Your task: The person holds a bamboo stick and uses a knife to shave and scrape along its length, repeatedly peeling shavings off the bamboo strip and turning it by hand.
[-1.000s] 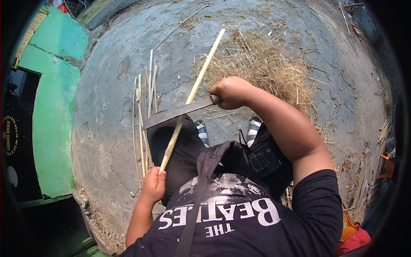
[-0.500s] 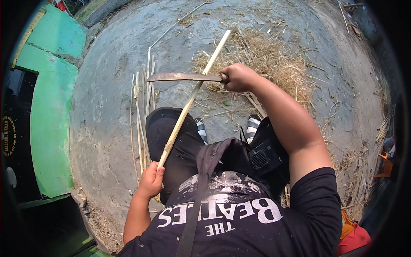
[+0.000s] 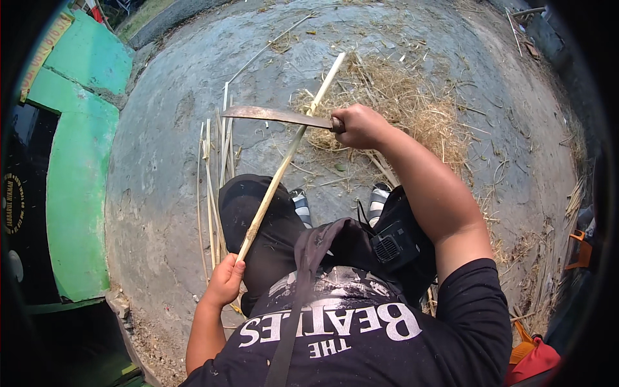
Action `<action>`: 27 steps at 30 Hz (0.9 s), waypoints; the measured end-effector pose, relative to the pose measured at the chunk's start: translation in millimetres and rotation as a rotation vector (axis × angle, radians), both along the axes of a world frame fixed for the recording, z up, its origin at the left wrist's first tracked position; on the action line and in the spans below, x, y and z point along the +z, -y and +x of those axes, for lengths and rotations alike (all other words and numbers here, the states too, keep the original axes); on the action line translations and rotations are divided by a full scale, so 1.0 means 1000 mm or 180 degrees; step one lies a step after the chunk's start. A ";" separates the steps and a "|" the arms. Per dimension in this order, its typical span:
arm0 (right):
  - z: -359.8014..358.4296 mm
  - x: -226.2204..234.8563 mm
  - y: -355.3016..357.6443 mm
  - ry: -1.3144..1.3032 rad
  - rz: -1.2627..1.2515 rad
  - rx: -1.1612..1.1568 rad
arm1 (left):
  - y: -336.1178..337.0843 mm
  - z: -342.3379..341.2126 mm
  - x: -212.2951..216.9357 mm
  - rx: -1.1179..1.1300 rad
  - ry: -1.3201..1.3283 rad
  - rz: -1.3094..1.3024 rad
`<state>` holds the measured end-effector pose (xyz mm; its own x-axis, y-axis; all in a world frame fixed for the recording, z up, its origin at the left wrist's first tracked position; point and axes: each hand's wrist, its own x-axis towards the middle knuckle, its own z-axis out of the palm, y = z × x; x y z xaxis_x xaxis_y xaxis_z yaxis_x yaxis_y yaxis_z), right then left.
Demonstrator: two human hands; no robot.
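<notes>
My left hand (image 3: 225,281) is closed around the near end of a long, pale bamboo strip (image 3: 276,180). The strip slants up and away across my left thigh, its far end pointing over the ground. In my right hand (image 3: 361,126) I grip the dark handle of a machete (image 3: 274,115). Its brown, slightly curved blade points left and lies across the strip's upper part, seemingly touching it. Which side of the blade meets the bamboo is too small to tell.
Several thin bamboo strips (image 3: 209,187) lie left of my knee. A heap of straw-coloured shavings (image 3: 412,106) spreads beyond my feet. A green wall (image 3: 80,193) stands at the left. A black device with a grille (image 3: 394,245) rests on my right thigh. Something red (image 3: 535,361) sits lower right.
The machete has tilted, its tip now farther away than its handle. Both hands keep their grip. The whole view has shifted slightly.
</notes>
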<state>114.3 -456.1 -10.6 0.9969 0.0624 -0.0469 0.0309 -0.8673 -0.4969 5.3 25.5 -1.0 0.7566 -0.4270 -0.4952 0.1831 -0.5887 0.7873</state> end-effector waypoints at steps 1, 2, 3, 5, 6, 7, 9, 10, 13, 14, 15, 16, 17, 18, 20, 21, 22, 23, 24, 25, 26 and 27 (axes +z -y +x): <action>-0.005 -0.003 -0.010 0.0336 -0.0022 0.0267 | -0.002 -0.001 0.001 0.0051 -0.0050 -0.0054; -0.010 -0.006 -0.020 0.0670 -0.0043 0.0535 | -0.003 -0.003 0.002 0.0103 -0.0102 -0.0106; -0.013 0.000 -0.031 0.0666 -0.0165 0.0805 | -0.006 -0.007 0.003 0.0115 -0.0109 -0.0108; -0.016 0.008 -0.039 0.0667 -0.0391 0.1082 | -0.007 -0.008 0.005 -0.0005 0.0224 0.0098; -0.013 0.006 -0.029 0.0658 -0.0395 0.1071 | -0.012 -0.011 0.005 -0.0017 0.0216 0.0093; -0.005 -0.001 -0.010 0.0286 -0.0140 0.0487 | -0.018 -0.014 0.005 0.0108 0.0052 0.0023; 0.008 -0.013 0.034 -0.0135 0.0494 -0.0593 | -0.020 -0.016 0.004 0.0227 -0.0088 -0.0053; 0.009 -0.013 0.045 -0.0202 0.0882 -0.1091 | -0.023 -0.016 0.004 0.0190 0.0024 -0.0017; 0.004 -0.007 0.045 -0.0270 0.1028 -0.0801 | -0.021 -0.017 0.008 0.0110 0.0280 0.0135; 0.004 -0.005 0.034 -0.0022 0.0710 -0.0589 | -0.018 -0.017 0.010 0.0071 0.0420 0.0247; 0.000 0.005 0.018 0.0044 0.0277 -0.0269 | -0.011 -0.018 0.013 -0.0036 0.0721 0.0408; -0.005 0.014 0.002 0.0114 -0.0152 0.0064 | -0.006 -0.019 0.015 -0.0024 0.0705 0.0411; -0.010 0.021 -0.012 0.0097 -0.0386 0.0390 | -0.002 -0.020 0.016 -0.0146 0.0976 0.0608; -0.015 0.023 -0.024 0.0079 -0.0610 0.0712 | -0.001 -0.020 0.018 -0.0276 0.1244 0.0811; -0.017 0.018 -0.032 0.0078 -0.0704 0.0785 | -0.001 -0.020 0.008 -0.0299 0.1439 0.1020; -0.012 0.016 -0.027 -0.0016 -0.0531 0.0595 | -0.003 -0.022 0.003 -0.0323 0.1655 0.1217; -0.008 0.014 -0.018 -0.0112 -0.0380 0.0391 | -0.004 -0.023 -0.003 -0.0322 0.1649 0.1206; -0.005 0.006 -0.007 -0.0095 -0.0155 0.0171 | -0.004 -0.023 -0.008 -0.0316 0.1722 0.1202; -0.005 0.011 -0.003 -0.0272 -0.0096 -0.0220 | -0.003 -0.022 -0.011 -0.0305 0.1806 0.1198; -0.004 0.007 0.000 -0.0167 -0.0158 -0.0185 | -0.002 -0.021 -0.011 -0.0296 0.1815 0.1184; -0.003 0.003 0.003 -0.0062 -0.0219 -0.0152 | 0.000 -0.019 -0.009 -0.0321 0.1748 0.1136; -0.005 0.005 -0.002 -0.0061 -0.0220 -0.0151 | -0.002 -0.018 -0.008 -0.0349 0.1673 0.1100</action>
<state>109.5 -454.2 -5.8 0.9976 0.0112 -0.0686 -0.0199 -0.8998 -0.4358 -13.1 27.1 -9.3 0.8970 -0.3978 -0.1928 -0.2518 -0.8182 0.5169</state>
